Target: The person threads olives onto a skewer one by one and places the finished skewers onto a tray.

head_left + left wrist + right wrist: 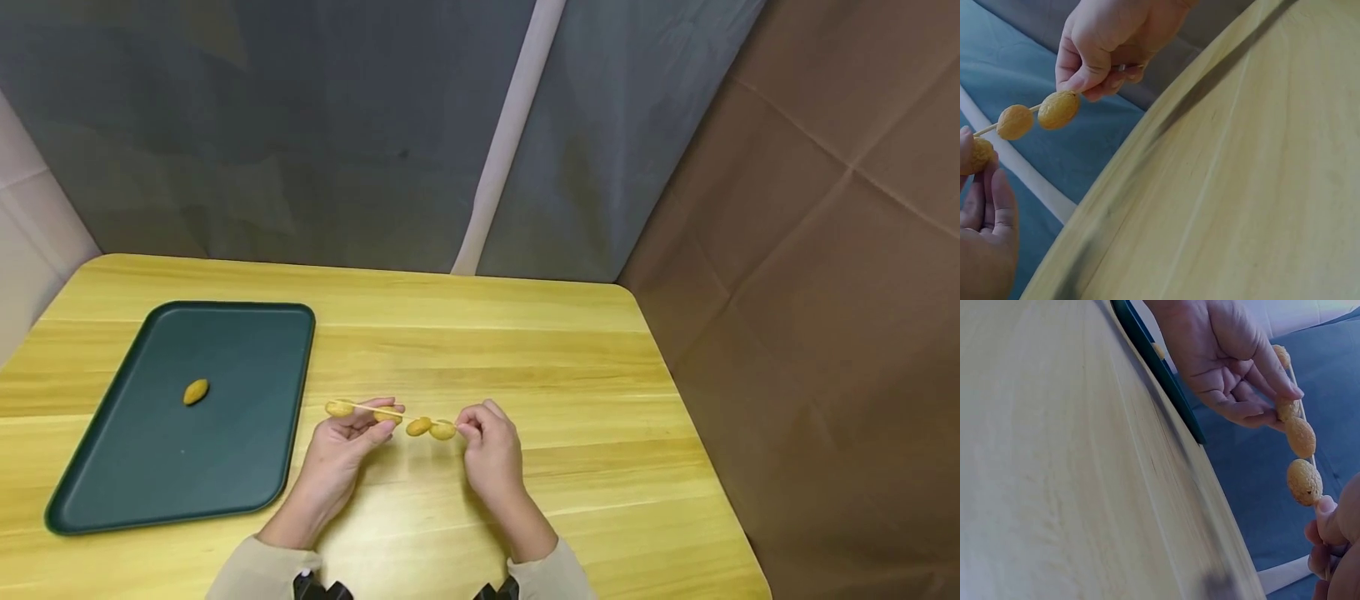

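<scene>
Several oval, golden-brown pieces with wrinkled skin are strung on a thin wooden skewer (pixel 409 416), held above the table. My left hand (pixel 330 458) pinches one oval piece (pixel 1287 409) on it between thumb and fingers. Beyond that hand, at the far left of the skewer, is another piece (pixel 340 408). Between the hands sit a middle piece (pixel 1015 122) and an end piece (pixel 1058 110), a small gap between them in the left wrist view. My right hand (pixel 495 454) pinches the skewer's right end, right beside the end piece; its fingers hide that end.
To the left lies a dark green rectangular tray (pixel 180 467) with one loose oval piece (pixel 196 392) on it. The wooden table (pixel 600 467) has rounded far corners. Grey cloth (pixel 337 150) hangs behind it and brown cloth (pixel 840 292) along the right side.
</scene>
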Motion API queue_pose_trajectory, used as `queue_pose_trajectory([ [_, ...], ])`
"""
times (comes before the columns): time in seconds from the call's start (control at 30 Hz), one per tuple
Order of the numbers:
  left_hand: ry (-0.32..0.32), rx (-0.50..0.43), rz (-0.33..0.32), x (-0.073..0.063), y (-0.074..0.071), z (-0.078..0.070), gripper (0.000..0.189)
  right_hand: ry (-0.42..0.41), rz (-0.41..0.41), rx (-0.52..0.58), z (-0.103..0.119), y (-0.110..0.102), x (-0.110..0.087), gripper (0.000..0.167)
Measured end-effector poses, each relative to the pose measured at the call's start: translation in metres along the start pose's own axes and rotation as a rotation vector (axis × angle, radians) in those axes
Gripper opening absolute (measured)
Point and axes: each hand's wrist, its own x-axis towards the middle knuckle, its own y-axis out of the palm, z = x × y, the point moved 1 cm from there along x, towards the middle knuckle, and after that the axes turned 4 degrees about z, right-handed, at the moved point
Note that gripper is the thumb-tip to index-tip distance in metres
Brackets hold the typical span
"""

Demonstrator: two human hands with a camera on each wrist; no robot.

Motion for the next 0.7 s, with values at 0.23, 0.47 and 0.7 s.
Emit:
queue_pose_trajectory([
  [0.23,-0.007,-0.014,0.013,-0.003,-0.0013,0.0015,0.03,-0.004,0.013,0.014,0.0032,0.0009,-0.0019,0.011],
  [0.47,0.011,-0.03,0.006,-0.0048,-0.0025,-0.0016,0.027,-0.006,0.042,0.044,0.0043,0.0015,-0.0036,0.008],
  [0.7,0.019,-0.051,0.002,-0.0065,-0.0033,-0.0048,0.025,-0.003,0.037,0.074,0.0017,0.0003,-0.0046,0.008],
])
